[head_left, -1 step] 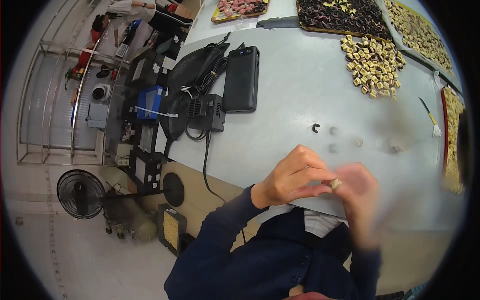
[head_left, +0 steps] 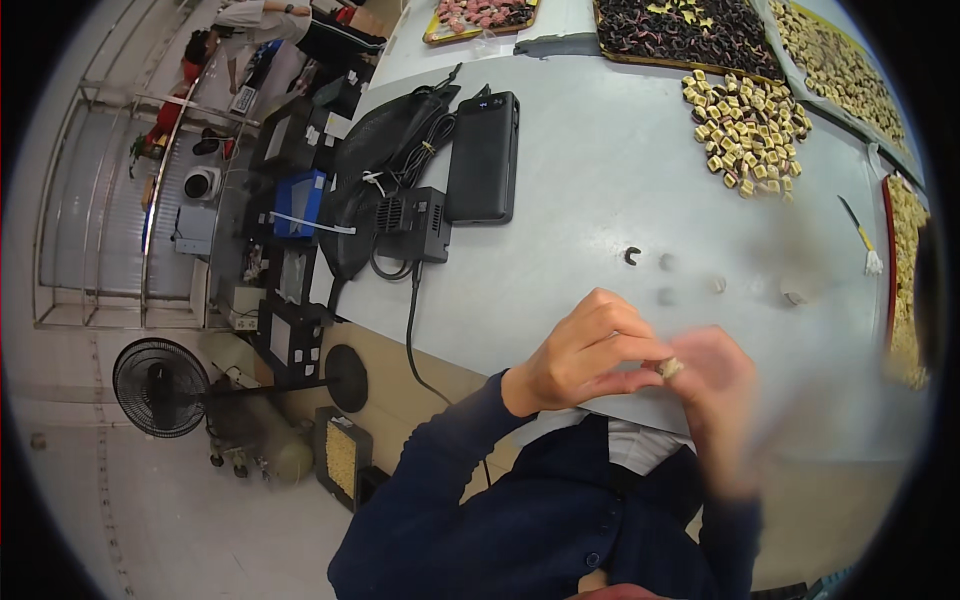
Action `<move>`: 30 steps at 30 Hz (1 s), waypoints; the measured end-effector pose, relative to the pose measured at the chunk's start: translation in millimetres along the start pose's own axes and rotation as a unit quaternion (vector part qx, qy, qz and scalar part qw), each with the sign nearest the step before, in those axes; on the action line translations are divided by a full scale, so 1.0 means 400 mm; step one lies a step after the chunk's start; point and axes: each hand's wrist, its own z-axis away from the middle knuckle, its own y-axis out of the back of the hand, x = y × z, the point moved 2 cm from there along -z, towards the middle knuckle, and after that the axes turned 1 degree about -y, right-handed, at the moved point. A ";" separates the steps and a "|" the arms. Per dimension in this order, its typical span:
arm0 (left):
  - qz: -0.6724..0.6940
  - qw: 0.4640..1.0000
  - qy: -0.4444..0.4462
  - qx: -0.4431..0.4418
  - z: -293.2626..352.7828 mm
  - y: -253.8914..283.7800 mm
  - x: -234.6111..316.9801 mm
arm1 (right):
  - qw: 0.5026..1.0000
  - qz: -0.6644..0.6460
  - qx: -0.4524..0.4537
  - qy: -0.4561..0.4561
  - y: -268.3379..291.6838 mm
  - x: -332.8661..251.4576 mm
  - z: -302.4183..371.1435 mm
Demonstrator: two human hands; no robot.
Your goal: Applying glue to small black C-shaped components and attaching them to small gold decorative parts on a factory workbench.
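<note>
Both my hands meet just above the near edge of the table. My left hand (head_left: 600, 350) is closed, its thumb and fingers pinching a small, crumbly-looking pale piece (head_left: 671, 368). From the other side my right hand (head_left: 718, 370) curls in against the same piece, its fingers closed but blurred. Beyond the hands a dark U-shaped piece (head_left: 632, 256) lies on the table. To its right are a few small, smeared pale spots that I cannot make out. Farther back is a loose pile of small pale blocks (head_left: 750, 130) with dark parts among them.
A black power bank (head_left: 482, 158) and a black adapter (head_left: 412, 225) with cables lie at left on the table (head_left: 580, 190). A yellow-handled knife (head_left: 858, 232) is at right. Trays of dark pieces (head_left: 680, 40) and pale pieces (head_left: 835, 70) line the back. A fan (head_left: 160, 388) stands at left.
</note>
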 end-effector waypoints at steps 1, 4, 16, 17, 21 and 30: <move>-0.008 1.000 -0.005 -0.003 0.000 0.000 -0.001 | 1.000 0.001 -0.001 -0.001 -0.001 0.000 -0.001; -0.011 1.000 -0.006 -0.001 -0.002 -0.003 -0.003 | 0.999 -0.034 -0.002 -0.016 -0.002 -0.001 -0.001; -0.200 0.973 0.118 0.008 -0.026 0.053 -0.026 | 0.988 0.091 0.113 0.052 0.082 -0.076 0.026; -0.208 0.969 0.137 0.005 -0.027 0.054 -0.035 | 0.985 0.094 0.132 0.054 0.102 -0.080 0.037; -0.207 0.964 0.168 -0.012 -0.039 0.060 -0.055 | 0.950 0.202 0.209 0.113 0.141 -0.089 0.055; -0.200 0.965 0.126 -0.115 -0.094 0.033 -0.103 | 0.859 0.304 0.274 0.308 0.105 -0.076 0.025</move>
